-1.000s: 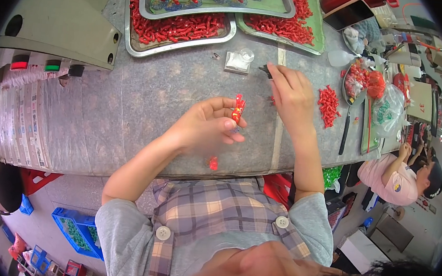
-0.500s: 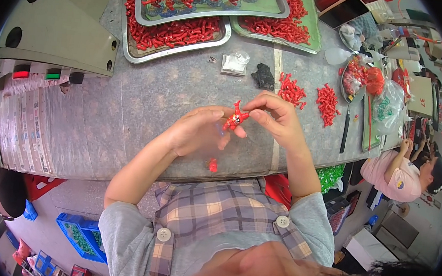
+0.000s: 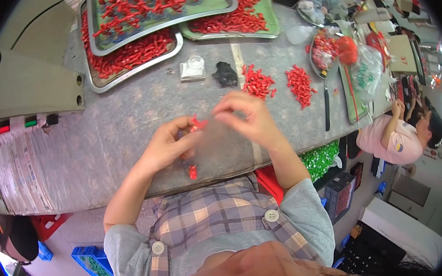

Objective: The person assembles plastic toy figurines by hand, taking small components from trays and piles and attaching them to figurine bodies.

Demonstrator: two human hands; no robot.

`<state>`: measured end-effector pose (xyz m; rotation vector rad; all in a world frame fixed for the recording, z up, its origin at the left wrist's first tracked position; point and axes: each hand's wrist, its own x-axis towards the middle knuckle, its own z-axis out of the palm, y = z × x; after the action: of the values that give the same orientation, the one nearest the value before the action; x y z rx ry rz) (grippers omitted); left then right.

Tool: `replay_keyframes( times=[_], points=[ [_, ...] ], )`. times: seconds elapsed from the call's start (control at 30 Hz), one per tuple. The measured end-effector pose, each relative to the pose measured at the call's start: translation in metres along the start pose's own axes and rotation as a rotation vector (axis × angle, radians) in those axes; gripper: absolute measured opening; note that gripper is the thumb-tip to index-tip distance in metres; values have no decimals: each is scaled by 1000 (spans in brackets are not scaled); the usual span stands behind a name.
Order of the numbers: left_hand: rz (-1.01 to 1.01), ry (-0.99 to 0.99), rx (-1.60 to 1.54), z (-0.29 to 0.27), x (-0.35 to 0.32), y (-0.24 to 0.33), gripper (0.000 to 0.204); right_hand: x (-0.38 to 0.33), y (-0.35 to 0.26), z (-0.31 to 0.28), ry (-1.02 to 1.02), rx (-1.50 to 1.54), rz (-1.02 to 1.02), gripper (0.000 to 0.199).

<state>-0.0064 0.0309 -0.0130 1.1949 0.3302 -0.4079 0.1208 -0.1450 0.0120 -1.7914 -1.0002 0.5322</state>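
My left hand (image 3: 167, 143) is closed around a small red toy figurine (image 3: 197, 123), whose upper part sticks out above the thumb and fingers. The rest of it is covered by the hand. To its right, my right hand (image 3: 249, 120) hovers over the table with thumb and forefinger brought together. A grey smear blurs the space between the hands, and I cannot make out what the fingertips hold. On the table just below the left hand lies a small red piece (image 3: 193, 172). Beyond the right hand are two piles of small red parts, one nearer the middle (image 3: 258, 82) and one further right (image 3: 300, 87).
A metal tray of red figurines (image 3: 160, 26) rests over trays of loose red parts at the back. A small clear-lidded box (image 3: 192, 69) and a crumpled black lump (image 3: 226, 74) lie mid-table. A grey machine (image 3: 38, 64) stands left; a black-handled tool (image 3: 327, 110) lies right. A co-worker (image 3: 392, 134) sits beyond.
My right hand has come off the figurine and drawn apart from it. The left hand has closed further round the figurine. The whole view has shifted and tilted, moving the table leftward.
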Motion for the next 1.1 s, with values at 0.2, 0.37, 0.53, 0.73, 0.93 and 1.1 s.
replay_keyframes(
  times=[0.2, 0.37, 0.53, 0.73, 0.93, 1.1],
  points=[
    [101, 106, -79, -3, 4, 2, 22, -16, 63, -97, 554, -1028, 216, 9],
    [80, 188, -64, -2, 5, 1, 27, -18, 78, -107, 368, -1224, 227, 11],
    [56, 97, -95, -2, 6, 7, 25, -17, 66, -104, 440, -1223, 248, 10],
    [49, 81, -120, 2, 2, 12, 25, -7, 13, -52, 474, -138, 286, 9],
    [110, 103, -81, 1, 0, 9, 29, 10, -10, 16, 132, 128, 46, 21],
    [93, 131, -207, 3, 1, 7, 19, 5, -12, 48, 283, 347, 28, 18]
  ],
)
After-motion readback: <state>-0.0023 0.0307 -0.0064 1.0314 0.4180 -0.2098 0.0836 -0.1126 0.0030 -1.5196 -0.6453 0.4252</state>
